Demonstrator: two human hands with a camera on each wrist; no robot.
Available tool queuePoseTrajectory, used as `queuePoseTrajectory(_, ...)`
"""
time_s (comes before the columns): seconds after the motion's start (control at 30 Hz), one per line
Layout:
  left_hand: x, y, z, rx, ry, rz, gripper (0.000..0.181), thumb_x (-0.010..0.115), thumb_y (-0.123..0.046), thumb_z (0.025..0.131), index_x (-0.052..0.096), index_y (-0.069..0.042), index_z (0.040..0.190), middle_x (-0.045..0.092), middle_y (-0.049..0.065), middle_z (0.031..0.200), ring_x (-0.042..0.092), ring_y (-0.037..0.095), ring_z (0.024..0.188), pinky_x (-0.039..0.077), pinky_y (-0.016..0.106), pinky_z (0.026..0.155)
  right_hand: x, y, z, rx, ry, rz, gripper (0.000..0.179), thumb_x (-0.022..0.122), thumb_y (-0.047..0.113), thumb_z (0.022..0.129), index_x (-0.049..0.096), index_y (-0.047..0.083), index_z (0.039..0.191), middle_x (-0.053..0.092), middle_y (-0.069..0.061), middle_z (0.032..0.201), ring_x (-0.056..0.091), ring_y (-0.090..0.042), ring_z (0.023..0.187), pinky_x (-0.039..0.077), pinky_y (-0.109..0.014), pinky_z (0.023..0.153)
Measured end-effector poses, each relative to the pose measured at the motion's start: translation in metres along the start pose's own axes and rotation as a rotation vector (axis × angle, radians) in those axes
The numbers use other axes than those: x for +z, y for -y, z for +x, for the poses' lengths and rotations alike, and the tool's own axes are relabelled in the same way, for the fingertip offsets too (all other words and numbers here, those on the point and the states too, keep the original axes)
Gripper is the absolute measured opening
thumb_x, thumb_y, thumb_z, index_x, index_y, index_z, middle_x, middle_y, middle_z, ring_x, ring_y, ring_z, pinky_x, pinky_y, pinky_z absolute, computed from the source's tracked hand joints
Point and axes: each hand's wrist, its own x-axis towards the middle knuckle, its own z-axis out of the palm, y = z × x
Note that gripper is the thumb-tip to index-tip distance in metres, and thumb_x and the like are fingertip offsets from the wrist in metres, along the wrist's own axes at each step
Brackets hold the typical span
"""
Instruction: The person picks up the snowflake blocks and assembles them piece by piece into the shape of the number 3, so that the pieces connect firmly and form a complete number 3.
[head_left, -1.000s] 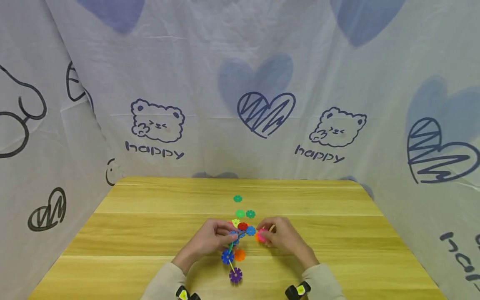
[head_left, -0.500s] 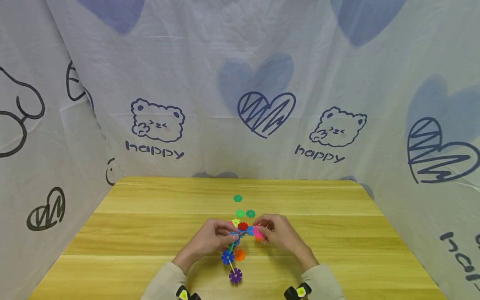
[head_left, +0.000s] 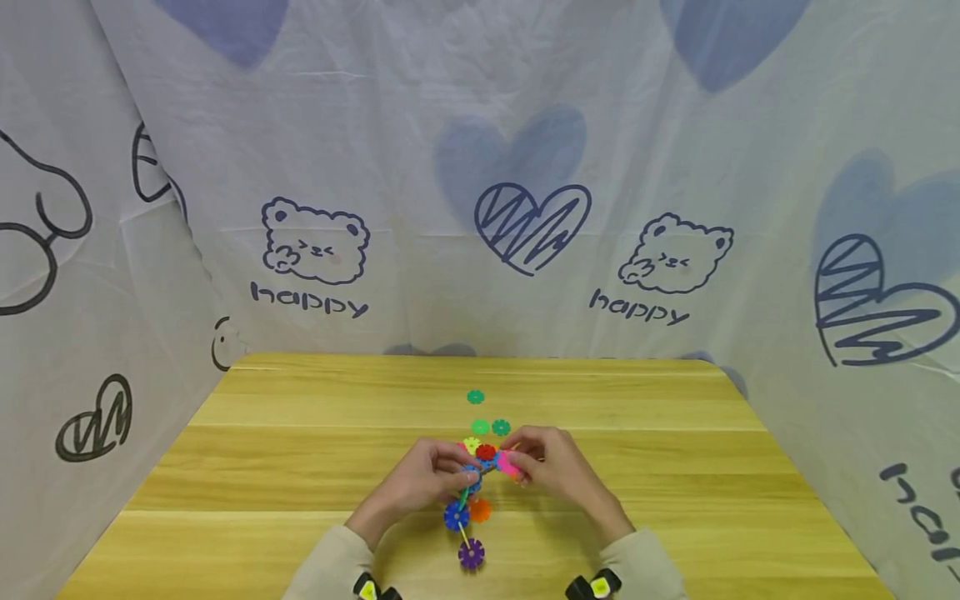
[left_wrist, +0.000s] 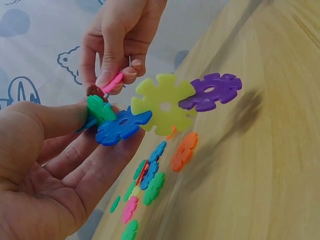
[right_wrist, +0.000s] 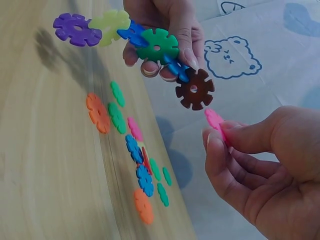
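Observation:
My left hand (head_left: 431, 479) pinches a chain of slotted plastic snowflake discs near one end, its fingers around a blue disc (right_wrist: 177, 68). Along the chain run a brown disc (right_wrist: 202, 92), a green disc (right_wrist: 166, 46), another blue disc (left_wrist: 122, 127), a yellow disc (left_wrist: 152, 97) and a purple disc (left_wrist: 215, 92) at the far tip. Between thumb and fingers, my right hand (head_left: 558, 471) grips a pink disc (right_wrist: 215, 122). Its edge sits right by the rim of the brown disc in the right wrist view.
Loose discs lie on the wooden table (head_left: 300, 400) beneath and beyond the hands, among them an orange disc (right_wrist: 98, 114), a red disc (head_left: 486, 452) and several green ones. A printed cloth (head_left: 420, 275) hangs behind the table's far edge and along both sides.
My right hand has moved left with the pink disc, closer to the chain. The left hand stays nearly in place, still holding the chain.

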Motion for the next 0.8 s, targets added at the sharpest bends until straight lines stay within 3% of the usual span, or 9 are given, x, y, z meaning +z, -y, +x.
queuePoseTrajectory(0.23, 0.0, 0.0008, 0.0004, 0.001, 0.011, 0.001, 0.02, 0.073, -0.018, 0.097, 0.075, -0.003, 0.11, 0.077, 0.004, 0.09, 0.073, 0.015, 0.078, 0.063, 0.034, 0.071, 0.0003, 0.0033, -0.0014, -0.006, 0.01, 0.015, 0.017, 0.061, -0.001, 0.101, 0.072, -0.005, 0.113, 0.074, -0.01, 0.087, 0.065, -0.012, 0.068, 0.061, -0.045, 0.064)
queuePoseTrajectory(0.53, 0.0002, 0.0026, 0.0001, 0.005, 0.018, 0.008, 0.02, 0.074, -0.019, 0.097, 0.077, -0.003, 0.109, 0.079, 0.006, 0.09, 0.071, 0.011, 0.076, 0.059, 0.026, 0.066, 0.0003, 0.0045, -0.002, -0.035, 0.023, 0.01, 0.017, 0.062, 0.0, 0.1, 0.072, -0.005, 0.113, 0.073, -0.012, 0.086, 0.064, -0.011, 0.067, 0.061, -0.042, 0.063)
queuePoseTrajectory(0.8, -0.0007, 0.0024, 0.0003, 0.008, 0.001, 0.024, 0.024, 0.072, -0.02, 0.098, 0.077, -0.002, 0.114, 0.08, 0.01, 0.095, 0.072, 0.01, 0.078, 0.057, 0.024, 0.067, 0.0022, 0.0011, -0.0017, -0.056, 0.03, -0.012, 0.017, 0.061, 0.0, 0.101, 0.073, -0.003, 0.113, 0.073, -0.009, 0.083, 0.064, -0.01, 0.065, 0.06, -0.031, 0.06)
